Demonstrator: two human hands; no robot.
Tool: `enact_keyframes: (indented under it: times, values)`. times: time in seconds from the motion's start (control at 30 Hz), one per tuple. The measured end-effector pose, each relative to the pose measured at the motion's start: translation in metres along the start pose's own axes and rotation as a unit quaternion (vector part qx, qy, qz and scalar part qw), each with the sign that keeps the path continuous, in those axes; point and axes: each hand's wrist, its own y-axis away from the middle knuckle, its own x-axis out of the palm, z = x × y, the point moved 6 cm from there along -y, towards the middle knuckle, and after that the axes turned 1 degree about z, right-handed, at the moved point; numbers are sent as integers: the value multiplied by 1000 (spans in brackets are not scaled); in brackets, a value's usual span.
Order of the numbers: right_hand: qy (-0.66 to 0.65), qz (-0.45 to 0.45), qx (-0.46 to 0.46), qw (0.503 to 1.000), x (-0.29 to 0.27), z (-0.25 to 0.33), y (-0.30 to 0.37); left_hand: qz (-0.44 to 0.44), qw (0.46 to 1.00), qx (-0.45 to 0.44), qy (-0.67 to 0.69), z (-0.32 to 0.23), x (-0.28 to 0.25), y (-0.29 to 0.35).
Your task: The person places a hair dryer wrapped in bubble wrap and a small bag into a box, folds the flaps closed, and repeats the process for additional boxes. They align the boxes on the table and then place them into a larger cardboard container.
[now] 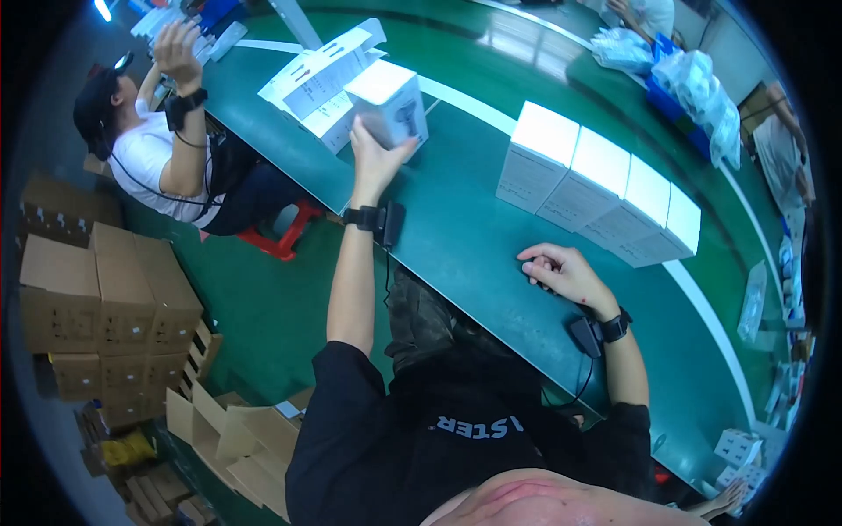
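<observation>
My left hand (377, 162) grips the near side of a white printed carton (409, 111), its thumb and fingers spread across the lower part; the fingertips are slightly blurred. The carton stands upright on the green worktable (456, 230). Just left of it, and partly behind it, lie more white cartons (307, 88) with raised flaps and dark cutouts. My right hand (568, 273) rests on the table with its fingers curled in and nothing visible in them. Beyond that hand, a row of several closed white boxes (596, 186) stands side by side.
At the table's left, a co-worker in a white shirt (145, 167) sits on a red stool (279, 235), one arm raised. Brown cartons (132, 289) are stacked on the floor at left, near an open carton (237, 438). Blue bins with clear plastic bags (697, 96) stand far right.
</observation>
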Motion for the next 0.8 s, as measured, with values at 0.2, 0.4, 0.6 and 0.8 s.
enact_keyframes:
  times: [0.2, 0.4, 0.6, 0.8]
  values:
    - [-11, -27, 12, 1000, 0, -4, -2, 238, 938, -133, 216, -15, 1, 28]
    - [-5, -40, 9, 999, 2, -2, -3, -53, 980, 189, -17, -44, 6, -17]
    - [-8, -52, 10, 999, 2, -5, 0, 125, 981, 124, -83, -79, 72, -25]
    - [0, -55, -19, 998, -1, -5, 1, 81, 987, 81, -114, -87, 57, 12]
